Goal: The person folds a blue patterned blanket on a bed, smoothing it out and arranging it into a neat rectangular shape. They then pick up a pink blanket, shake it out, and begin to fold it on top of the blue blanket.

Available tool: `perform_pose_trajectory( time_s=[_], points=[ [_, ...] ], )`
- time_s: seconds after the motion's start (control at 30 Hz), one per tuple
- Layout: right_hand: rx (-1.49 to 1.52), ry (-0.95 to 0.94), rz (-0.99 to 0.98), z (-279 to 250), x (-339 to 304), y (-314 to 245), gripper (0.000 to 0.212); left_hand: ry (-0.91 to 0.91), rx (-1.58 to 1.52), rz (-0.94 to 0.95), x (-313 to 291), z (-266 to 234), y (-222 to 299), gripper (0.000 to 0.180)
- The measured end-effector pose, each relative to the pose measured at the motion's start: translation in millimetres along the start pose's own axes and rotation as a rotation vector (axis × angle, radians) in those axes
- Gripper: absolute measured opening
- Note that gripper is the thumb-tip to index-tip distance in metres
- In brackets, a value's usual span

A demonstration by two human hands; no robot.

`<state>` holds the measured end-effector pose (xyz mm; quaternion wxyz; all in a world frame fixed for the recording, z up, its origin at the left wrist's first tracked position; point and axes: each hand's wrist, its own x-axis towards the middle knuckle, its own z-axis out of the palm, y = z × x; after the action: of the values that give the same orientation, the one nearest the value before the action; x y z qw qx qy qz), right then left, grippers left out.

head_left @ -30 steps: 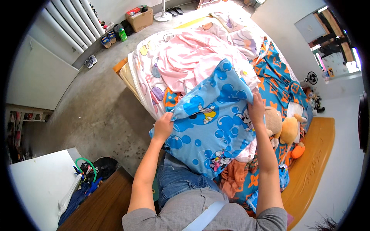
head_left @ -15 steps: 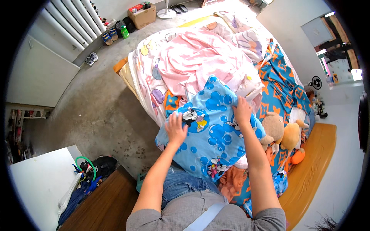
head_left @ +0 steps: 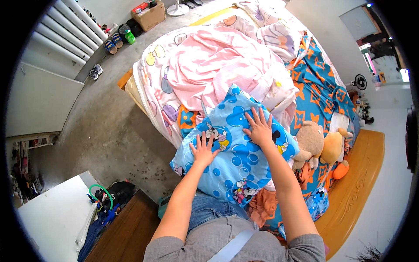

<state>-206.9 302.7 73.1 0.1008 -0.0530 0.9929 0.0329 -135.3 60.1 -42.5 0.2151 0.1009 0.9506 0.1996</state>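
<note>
A blue pillow (head_left: pixel 238 159) with bubbles and cartoon mice lies on the near side of the bed, in front of my body. Both palms press on its upper face. My left hand (head_left: pixel 204 150) rests over a printed figure on the left part, fingers spread. Farther up and to the right, my right hand (head_left: pixel 259 126) lies flat with its fingers fanned out. Beyond the pillow is a crumpled pink sheet (head_left: pixel 209 61). To the right sit a beige plush toy (head_left: pixel 310 139) and a yellow plush toy (head_left: pixel 331 148).
A blue and orange cloth (head_left: pixel 312 87) covers the bed's right side, by the wooden headboard (head_left: pixel 360 187). At lower left stand a dark wooden cabinet (head_left: pixel 126 231) and a white panel (head_left: pixel 52 218). Shoes (head_left: pixel 96 72) and a cardboard box (head_left: pixel 149 16) are on the far floor.
My right hand has left the pillow's right edge and moved inward, opening flat on top. My left hand has shifted slightly, fingers wider. The pillow now lies flatter.
</note>
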Motion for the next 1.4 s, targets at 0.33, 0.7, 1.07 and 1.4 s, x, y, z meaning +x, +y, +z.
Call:
perform_pose_trajectory(
  time_s=[0.33, 0.7, 1.07, 1.4],
  points=[
    [0.028, -0.129, 0.041, 23, 28, 5, 0.066, -0.134, -0.018, -0.066, 23, -9, -6, 0.091],
    [0.554, -0.027, -0.06, -1, 7, 4, 0.061, -0.213, -0.158, -0.259, 8, -20, -24, 0.105],
    [0.27, 0.26, 0.409, -15, -108, 92, 0.059, -0.02, -0.079, 0.308, -74, -18, 64, 0.097],
    [0.845, -0.037, 0.538, -43, -123, 118, 0.046, -0.198, -0.004, 0.205, -124, 9, 92, 0.104]
  ],
)
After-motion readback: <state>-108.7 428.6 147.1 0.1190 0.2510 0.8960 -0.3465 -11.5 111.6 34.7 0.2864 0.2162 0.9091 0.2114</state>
